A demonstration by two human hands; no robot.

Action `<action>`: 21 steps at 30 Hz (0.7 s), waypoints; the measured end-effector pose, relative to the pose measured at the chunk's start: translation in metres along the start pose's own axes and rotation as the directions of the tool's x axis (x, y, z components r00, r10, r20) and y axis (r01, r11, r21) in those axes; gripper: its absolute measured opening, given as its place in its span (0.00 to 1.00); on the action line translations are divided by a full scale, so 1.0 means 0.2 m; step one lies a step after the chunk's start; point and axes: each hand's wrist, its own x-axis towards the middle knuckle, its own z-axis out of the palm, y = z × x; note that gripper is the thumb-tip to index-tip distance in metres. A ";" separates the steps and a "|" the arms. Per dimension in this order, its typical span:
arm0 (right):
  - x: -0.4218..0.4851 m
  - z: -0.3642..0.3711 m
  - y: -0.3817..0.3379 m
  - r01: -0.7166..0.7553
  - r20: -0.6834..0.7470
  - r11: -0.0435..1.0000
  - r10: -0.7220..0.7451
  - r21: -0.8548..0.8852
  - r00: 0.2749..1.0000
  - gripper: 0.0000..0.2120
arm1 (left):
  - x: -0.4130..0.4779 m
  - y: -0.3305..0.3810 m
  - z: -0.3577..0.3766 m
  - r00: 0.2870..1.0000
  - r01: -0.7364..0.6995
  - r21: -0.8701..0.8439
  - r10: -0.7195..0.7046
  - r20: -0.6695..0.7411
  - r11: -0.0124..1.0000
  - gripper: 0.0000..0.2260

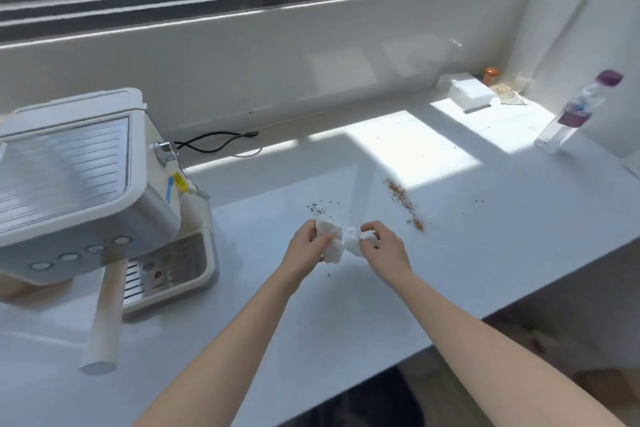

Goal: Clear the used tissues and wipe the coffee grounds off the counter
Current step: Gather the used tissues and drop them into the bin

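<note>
Both hands meet over the middle of the white counter (450, 270). My left hand (306, 250) grips a crumpled white tissue (330, 243), and my right hand (384, 246) pinches another white tissue wad (353, 242) right beside it; the two wads touch. A streak of brown coffee grounds (403, 203) lies on the counter to the right of my hands. Dark specks of grounds (320, 209) are scattered just beyond my left hand, with a few more below the tissues.
A white espresso machine (79, 184) with a drip tray and a pale portafilter handle (105, 315) stands at the left, its black cord (214, 144) trailing behind. A tissue box (465, 94) sits at the back right, a water bottle (575, 114) at the far right. The counter's front edge runs diagonally below my arms.
</note>
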 end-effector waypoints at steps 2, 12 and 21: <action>-0.10 -0.05 0.06 -0.031 0.007 1.000 0.031 0.005 0.999 0.11 | -0.09 -0.01 0.07 1.000 0.025 -0.015 -0.025 0.018 1.000 0.05; -0.52 -0.18 0.31 -0.261 0.110 0.962 0.251 0.079 0.962 0.13 | -0.44 -0.05 0.35 0.986 0.073 -0.018 -0.070 0.154 0.997 0.07; -0.80 -0.29 0.46 -0.315 0.101 0.937 0.303 0.149 0.948 0.12 | -0.64 -0.33 0.65 0.954 0.049 0.188 -0.102 0.281 0.981 0.09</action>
